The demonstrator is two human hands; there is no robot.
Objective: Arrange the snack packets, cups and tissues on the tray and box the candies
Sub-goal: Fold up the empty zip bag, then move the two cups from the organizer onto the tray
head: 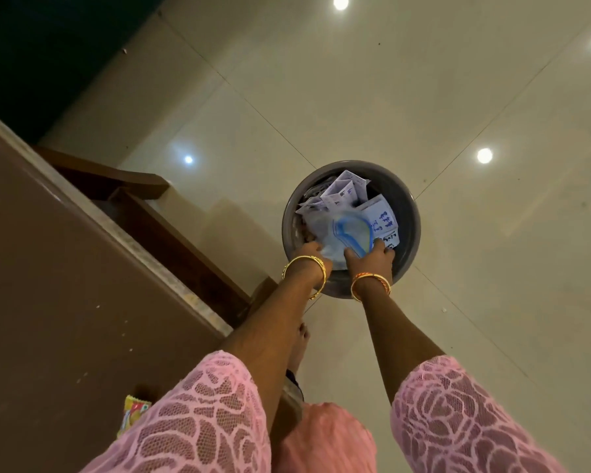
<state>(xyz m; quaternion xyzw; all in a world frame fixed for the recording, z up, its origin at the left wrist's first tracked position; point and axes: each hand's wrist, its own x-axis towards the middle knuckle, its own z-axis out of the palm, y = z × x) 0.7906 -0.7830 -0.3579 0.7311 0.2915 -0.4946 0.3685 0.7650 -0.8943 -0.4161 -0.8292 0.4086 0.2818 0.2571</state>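
Head view, looking down at a tiled floor [458, 233]. A round grey bin [408, 213] stands on the floor, filled with white packets [342, 194] printed in blue. Both hands reach into the bin from its near rim. The left hand [309, 256] has its fingers [316, 247] curled over the left edge of a clear bag [338, 233] with a blue outline printed on it; the right hand [372, 259] has its fingers [381, 245] curled over the bag's right edge, so the bag is gripped between the two hands on top of the packets. Gold bangles [304, 271] circle both wrists; pink lace sleeves [202, 421] cover the upper arms. At left, a brown worktop [65, 268] carries a yellow packet [133, 413] at its near edge, partly hidden by the left sleeve. Ceiling lights reflect off the floor.
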